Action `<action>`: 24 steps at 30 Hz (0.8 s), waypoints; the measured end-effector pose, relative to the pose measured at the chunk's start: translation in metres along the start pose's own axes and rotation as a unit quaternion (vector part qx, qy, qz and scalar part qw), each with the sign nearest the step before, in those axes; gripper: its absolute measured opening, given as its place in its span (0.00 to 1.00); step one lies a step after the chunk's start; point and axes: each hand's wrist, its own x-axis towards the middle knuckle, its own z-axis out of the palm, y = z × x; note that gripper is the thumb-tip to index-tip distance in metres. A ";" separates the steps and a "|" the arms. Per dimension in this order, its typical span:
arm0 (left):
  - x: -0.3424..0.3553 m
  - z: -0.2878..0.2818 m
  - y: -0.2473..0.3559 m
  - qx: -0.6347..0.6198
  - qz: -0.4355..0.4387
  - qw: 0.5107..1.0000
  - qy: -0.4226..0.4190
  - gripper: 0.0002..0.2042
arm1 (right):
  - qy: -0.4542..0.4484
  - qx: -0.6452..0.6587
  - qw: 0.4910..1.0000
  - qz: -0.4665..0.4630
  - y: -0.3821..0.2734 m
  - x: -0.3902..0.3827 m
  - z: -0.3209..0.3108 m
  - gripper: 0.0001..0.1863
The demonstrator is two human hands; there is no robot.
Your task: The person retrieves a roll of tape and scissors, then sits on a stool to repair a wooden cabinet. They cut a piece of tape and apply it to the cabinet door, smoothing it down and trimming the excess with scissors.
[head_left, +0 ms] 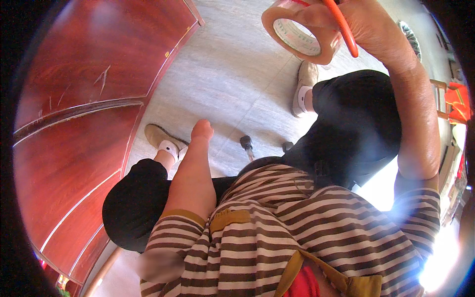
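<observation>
My right hand (371, 29) is raised at the top right, fingers wrapped round a roll of packing tape (326, 47) and an orange handle-like item (346, 32) lying across it; the rest of that item is cut off by the frame. My left hand (202, 129) hangs low over the grey floor, fingers curled, with whatever they hold, if anything, hidden. I am seated, with both knees bent and my shoes on the floor below.
A scratched reddish wooden cabinet (79, 74) fills the left side. Grey flooring (232, 64) runs between it and my legs. A chair leg with a black caster (246, 143) shows between my feet. Orange cloth (457, 101) on a wooden frame (438, 85) stands at the far right.
</observation>
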 end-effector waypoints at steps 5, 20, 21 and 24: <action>0.000 0.001 0.003 -0.003 -0.017 1.000 0.017 0.12 | 0.002 -0.018 1.000 -0.005 -0.011 0.003 0.003 0.24; 0.044 -0.182 0.066 -0.833 0.065 0.548 0.044 0.10 | 0.075 -0.074 0.994 0.024 -0.009 0.011 -0.003 0.25; 0.041 -0.196 0.078 -0.838 0.072 0.540 0.040 0.10 | 0.082 -0.095 0.991 0.056 -0.015 0.011 -0.004 0.25; 0.019 -0.247 0.126 -0.832 0.134 0.538 0.007 0.14 | 0.125 -0.029 0.991 0.021 0.028 0.025 -0.030 0.25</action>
